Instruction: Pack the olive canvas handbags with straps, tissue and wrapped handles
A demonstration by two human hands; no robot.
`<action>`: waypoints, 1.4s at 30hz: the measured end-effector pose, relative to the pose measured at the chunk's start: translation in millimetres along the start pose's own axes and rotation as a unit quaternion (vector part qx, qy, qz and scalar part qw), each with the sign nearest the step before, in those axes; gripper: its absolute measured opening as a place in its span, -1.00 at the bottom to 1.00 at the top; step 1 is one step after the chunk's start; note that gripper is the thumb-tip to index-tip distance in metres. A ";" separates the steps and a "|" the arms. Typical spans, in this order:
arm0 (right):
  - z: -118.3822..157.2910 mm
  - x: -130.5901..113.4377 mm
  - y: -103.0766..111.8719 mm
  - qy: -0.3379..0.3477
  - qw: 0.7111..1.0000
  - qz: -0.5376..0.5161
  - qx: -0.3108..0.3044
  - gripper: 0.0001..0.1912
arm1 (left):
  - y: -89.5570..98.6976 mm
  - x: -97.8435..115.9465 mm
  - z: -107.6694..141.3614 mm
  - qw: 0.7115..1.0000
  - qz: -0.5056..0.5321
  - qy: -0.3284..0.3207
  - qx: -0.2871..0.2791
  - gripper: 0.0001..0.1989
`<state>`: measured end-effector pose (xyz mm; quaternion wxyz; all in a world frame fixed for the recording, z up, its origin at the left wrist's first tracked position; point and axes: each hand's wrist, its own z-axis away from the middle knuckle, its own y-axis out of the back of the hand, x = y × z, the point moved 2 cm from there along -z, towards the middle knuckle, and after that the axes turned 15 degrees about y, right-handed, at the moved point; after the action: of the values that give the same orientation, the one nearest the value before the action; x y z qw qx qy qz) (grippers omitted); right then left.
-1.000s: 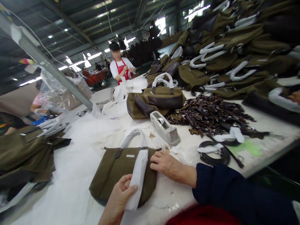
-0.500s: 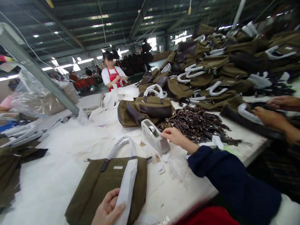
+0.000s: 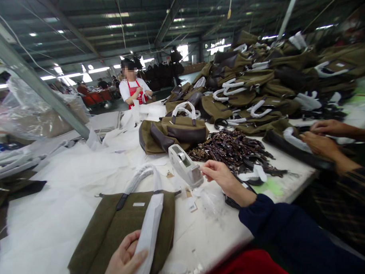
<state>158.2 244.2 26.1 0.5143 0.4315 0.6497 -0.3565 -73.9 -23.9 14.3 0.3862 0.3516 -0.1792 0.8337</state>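
An olive handbag [image 3: 114, 231] with dark handle tabs and a small pale label lies on the white table in front of me. One of its handles is wrapped in white paper [image 3: 150, 230], and my left hand [image 3: 125, 257] grips that wrapped handle near its lower end. The other handle [image 3: 142, 176] arches up behind, also in a pale wrapping. To the right stands a grey tape dispenser [image 3: 185, 165]. Just off its cutting end, my right hand [image 3: 221, 177] pinches thumb and fingers together on the clear tape, whose strip barely shows.
Another olive and brown handbag [image 3: 176, 135] sits behind the dispenser, beside a heap of dark brown straps [image 3: 233, 149]. Many more bags [image 3: 255, 78] are piled behind. White paper sheets [image 3: 70, 177] spread at left. A co-worker's hands [image 3: 323, 142] handle a bag at right; another person [image 3: 134, 88] stands across.
My right hand has drawn back to the right from the dispenser, fingers still pinched. My left hand keeps its hold on the wrapped handle. The whole view has shifted slightly.
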 end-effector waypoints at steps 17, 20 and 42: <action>52.2 -20.0 -71.7 -0.162 0.949 -0.153 -0.222 -0.66 | -1.4 -0.6 7.9 0.998 0.014 -0.023 -0.051 -0.38; 74.6 -30.5 -118.9 -0.186 0.915 -0.152 -0.323 -0.71 | -0.3 -0.4 8.3 0.997 0.008 -0.024 -0.071 -0.39; 91.5 -9.9 -134.6 0.375 0.815 0.257 -0.360 -0.70 | 6.4 -1.5 6.3 0.988 0.088 -0.015 -0.124 -0.44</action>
<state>67.4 109.0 18.5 0.4227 0.4666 0.7398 0.2373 -75.3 -32.3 17.4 0.3493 0.2967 -0.3169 0.8304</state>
